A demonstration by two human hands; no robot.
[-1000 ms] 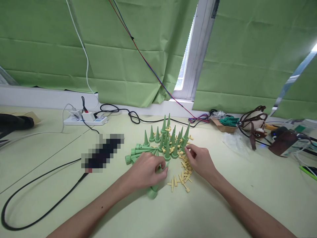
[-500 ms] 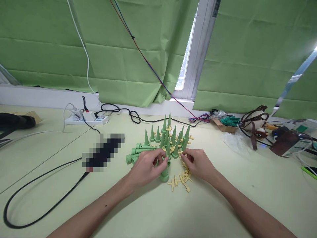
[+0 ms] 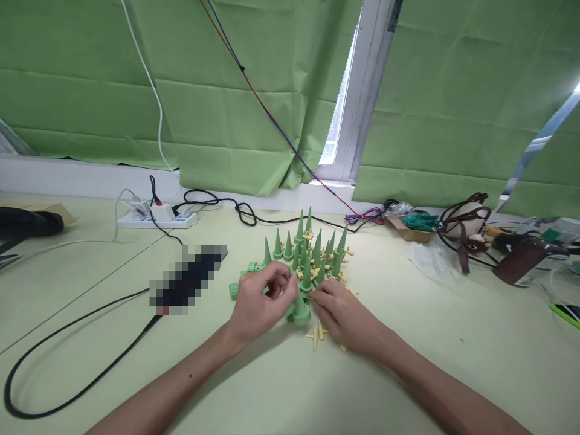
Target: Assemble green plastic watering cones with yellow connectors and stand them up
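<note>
While the left hand (image 3: 260, 302) pinches thumb and forefinger on the narrow end of a tapering green plastic spike (image 3: 301, 312) with a round base, just in front of the cluster of upright green plastic cones (image 3: 318, 249), the right hand (image 3: 348, 314) bends its fingers close together beside the spike; whether they grip anything, I cannot tell. The cones are smooth and sharply pointed. Small yellow plastic pegs (image 3: 316, 338) lie in front of the cluster, some partly hidden by the right hand. Round green plastic caps (image 3: 234, 291) show left of the cluster, their stems mostly covered by the left hand. Farther left, a dark object (image 3: 188, 281) is blurred into blocks — its form is unreadable. Right of the cluster, a brown cardboard box (image 3: 414, 235) holds a tangled, dark green bundle (image 3: 419, 221); before it lies a crumpled, translucent plastic bag (image 3: 428, 260).
</note>
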